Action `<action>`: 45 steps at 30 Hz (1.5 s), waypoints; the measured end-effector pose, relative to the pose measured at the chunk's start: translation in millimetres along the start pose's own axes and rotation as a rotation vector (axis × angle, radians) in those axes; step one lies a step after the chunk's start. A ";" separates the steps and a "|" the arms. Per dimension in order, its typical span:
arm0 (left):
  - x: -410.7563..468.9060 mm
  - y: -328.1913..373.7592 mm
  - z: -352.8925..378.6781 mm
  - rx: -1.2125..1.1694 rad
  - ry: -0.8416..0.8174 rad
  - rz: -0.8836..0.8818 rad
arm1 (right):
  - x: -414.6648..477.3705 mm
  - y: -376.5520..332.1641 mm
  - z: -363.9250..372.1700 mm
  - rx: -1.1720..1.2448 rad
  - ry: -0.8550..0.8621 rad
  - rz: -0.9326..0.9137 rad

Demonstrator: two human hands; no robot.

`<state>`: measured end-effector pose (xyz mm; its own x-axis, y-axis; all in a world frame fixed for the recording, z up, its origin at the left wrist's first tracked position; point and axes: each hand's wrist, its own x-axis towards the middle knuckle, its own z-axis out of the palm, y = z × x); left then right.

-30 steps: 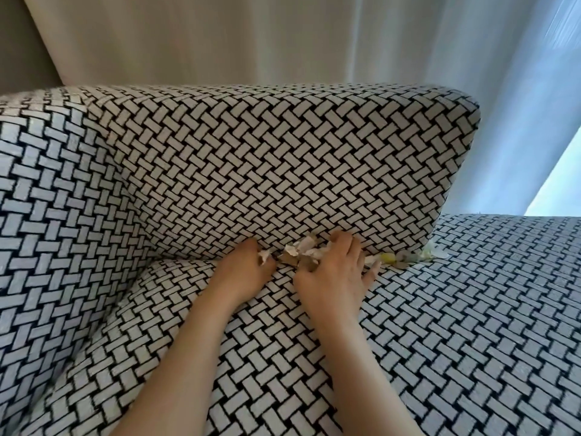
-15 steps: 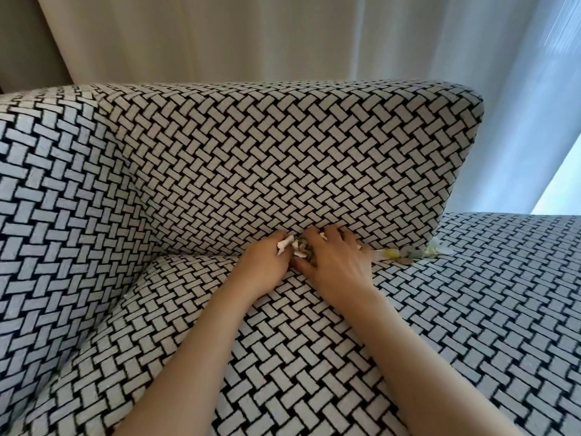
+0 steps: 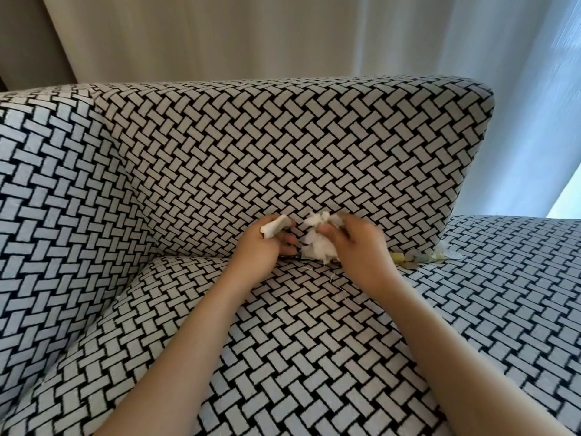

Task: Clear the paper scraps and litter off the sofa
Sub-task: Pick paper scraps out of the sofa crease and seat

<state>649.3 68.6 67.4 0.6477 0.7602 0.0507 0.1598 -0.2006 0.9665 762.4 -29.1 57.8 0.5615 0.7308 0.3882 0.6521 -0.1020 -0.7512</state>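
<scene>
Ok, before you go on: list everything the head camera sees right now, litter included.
sofa: one, black-and-white woven pattern, fills most of the view; back cushion, seat and an arm on the left show.
paper scrap: one, white, pinched in the left hand.
bunch of paper scraps: one bunch, number of pieces unclear, white, gripped in the right hand in front of the back cushion.
loose litter: several pieces, yellowish, greenish and clear, in the crease at the back cushion's right end.
curtain: one, beige, behind the sofa.
sheer curtain: one, bluish white, behind the sofa on the right.
left hand: one, bare, above the seat crease.
right hand: one, bare, beside the left hand.
</scene>
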 end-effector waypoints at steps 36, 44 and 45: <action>14.4 -14.6 -10.5 -0.994 0.362 -0.355 | -7.0 -0.2 -13.0 -0.346 -0.042 0.116; 5.7 -6.1 2.8 -0.722 0.294 -0.262 | 0.3 -0.9 0.9 -0.538 -0.294 0.034; 4.3 -4.6 3.5 -0.711 0.280 -0.252 | 2.5 -2.0 3.4 -0.599 -0.279 0.029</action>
<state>653.9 70.7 62.3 0.4295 0.8759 -0.2198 -0.2974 0.3670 0.8814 760.8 -24.8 58.4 0.4824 0.8615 0.1586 0.8546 -0.4232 -0.3011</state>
